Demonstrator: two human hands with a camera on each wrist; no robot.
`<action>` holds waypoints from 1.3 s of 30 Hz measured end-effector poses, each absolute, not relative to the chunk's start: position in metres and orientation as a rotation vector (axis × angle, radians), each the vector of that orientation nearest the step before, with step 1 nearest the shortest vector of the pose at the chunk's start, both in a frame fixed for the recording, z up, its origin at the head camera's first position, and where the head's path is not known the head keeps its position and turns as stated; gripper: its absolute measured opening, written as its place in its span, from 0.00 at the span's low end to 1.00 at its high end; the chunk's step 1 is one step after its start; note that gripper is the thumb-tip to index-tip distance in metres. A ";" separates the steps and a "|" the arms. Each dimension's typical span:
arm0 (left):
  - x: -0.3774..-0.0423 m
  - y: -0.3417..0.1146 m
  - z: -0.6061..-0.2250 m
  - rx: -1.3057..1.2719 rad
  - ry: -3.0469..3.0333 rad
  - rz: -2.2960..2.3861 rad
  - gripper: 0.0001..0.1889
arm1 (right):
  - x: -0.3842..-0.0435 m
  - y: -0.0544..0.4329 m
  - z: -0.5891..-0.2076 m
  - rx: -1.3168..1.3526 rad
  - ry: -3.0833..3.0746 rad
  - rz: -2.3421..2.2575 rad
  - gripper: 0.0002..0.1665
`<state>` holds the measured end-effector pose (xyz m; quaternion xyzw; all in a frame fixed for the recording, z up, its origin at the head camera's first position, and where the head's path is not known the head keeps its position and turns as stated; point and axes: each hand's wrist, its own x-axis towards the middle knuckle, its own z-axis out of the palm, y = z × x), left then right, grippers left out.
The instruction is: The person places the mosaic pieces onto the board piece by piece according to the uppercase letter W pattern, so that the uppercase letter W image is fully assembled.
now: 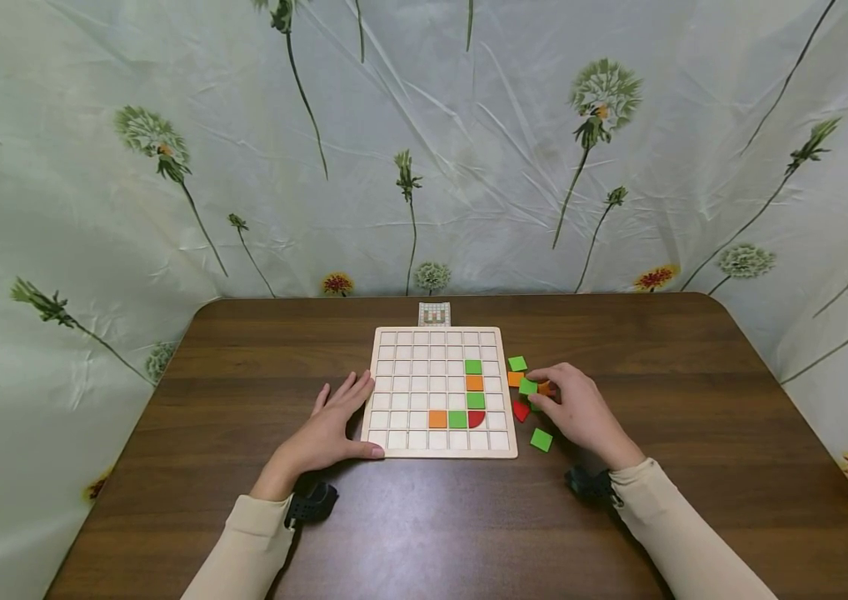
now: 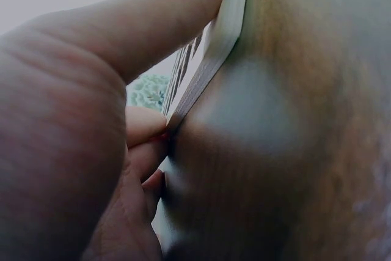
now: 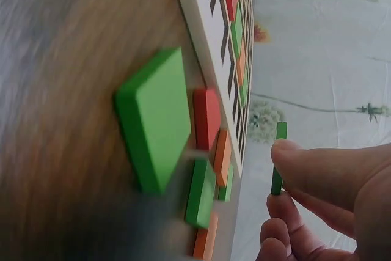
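While the thumb and a finger of my right hand (image 1: 580, 408) pinch a green tile (image 1: 528, 387) clear of the table (image 1: 454, 533), just off the right edge of the board (image 1: 454, 454), my left hand (image 1: 328, 429) lies with its fingers spread and clenched on nothing, the thumb on the board's near left corner, the fingertips against its left edge. About my right fingers lie loose tiles: a red one (image 1: 520, 411), a green one (image 1: 541, 439) nearest me, an orange one (image 1: 516, 379) and another green (image 1: 517, 363) farther off, plus one orange and one green partly hidden by my hand. On the board's grid, in the second column from the right, going away from me, sit a round-edged red (image 1: 476, 419), a green (image 1: 476, 401), an orange (image 1: 475, 382) and a green (image 1: 473, 367); leftward from that red come a green (image 1: 457, 419) and an orange (image 1: 437, 419). Beyond the board's far edge lies a card (image 1: 435, 314) with a small grid, and behind everything hangs a flower-printed cloth (image 1: 484, 167).
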<state>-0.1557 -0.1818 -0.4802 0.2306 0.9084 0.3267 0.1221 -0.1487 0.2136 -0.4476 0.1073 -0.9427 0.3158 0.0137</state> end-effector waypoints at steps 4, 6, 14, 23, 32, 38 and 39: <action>-0.156 -0.182 -0.480 0.664 2.648 0.950 0.59 | -0.149 0.205 -0.448 0.350 -2.942 1.000 0.18; -0.156 -0.182 -0.479 0.662 2.646 0.952 0.59 | -0.149 0.201 -0.448 0.362 -2.939 1.006 0.19; -0.157 -0.182 -0.480 0.666 2.647 0.946 0.59 | -0.149 0.186 -0.448 0.415 -2.921 1.047 0.19; -0.157 -0.182 -0.481 0.661 2.651 0.944 0.60 | -0.151 0.170 -0.449 0.495 -2.893 1.066 0.17; -0.156 -0.181 -0.480 0.665 2.650 0.946 0.60 | -0.152 0.153 -0.449 0.551 -2.886 1.078 0.16; -0.156 -0.181 -0.480 0.665 2.653 0.952 0.60 | -0.154 0.142 -0.449 0.563 -2.891 1.094 0.17; -0.156 -0.181 -0.479 0.665 2.654 0.952 0.60 | -0.154 0.140 -0.449 0.573 -2.894 1.088 0.17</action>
